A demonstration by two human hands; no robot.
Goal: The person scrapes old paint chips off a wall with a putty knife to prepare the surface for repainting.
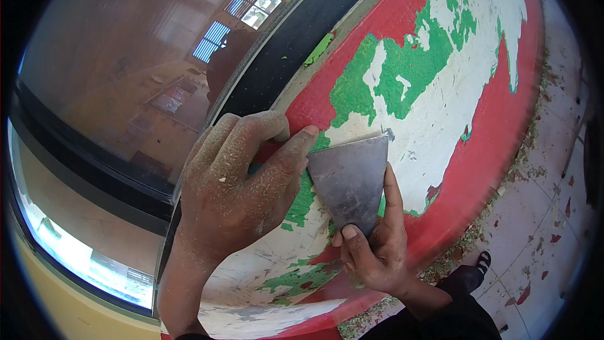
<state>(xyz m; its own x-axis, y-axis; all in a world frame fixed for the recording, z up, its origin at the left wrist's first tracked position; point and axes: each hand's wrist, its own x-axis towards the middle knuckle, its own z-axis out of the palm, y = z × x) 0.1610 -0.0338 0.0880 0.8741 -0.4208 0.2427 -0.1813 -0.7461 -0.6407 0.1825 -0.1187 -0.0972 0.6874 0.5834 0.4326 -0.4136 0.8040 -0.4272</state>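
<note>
My right hand (377, 258) is closed round a wide grey metal paint scraper (349, 176), its thumb lying along the narrow end of the blade. The handle is hidden in the fist. The scraper's broad edge points up and away, over a curved wall (434, 151) with patches of white, green and red paint. Left of the blade, my left hand (242, 182) is covered in pale dust. Its fingers are bent with a gap between them and the thumb, whose tip is close to the blade's left corner. Nothing shows in that hand.
A large dark-framed glass pane (126, 56) with reflections stands at the left, beside a black strip (308, 44). A green paint flake (319, 50) lies on the ledge. Paint chips litter the tiled floor (535, 239) at the right, where a sandalled foot (483, 262) shows.
</note>
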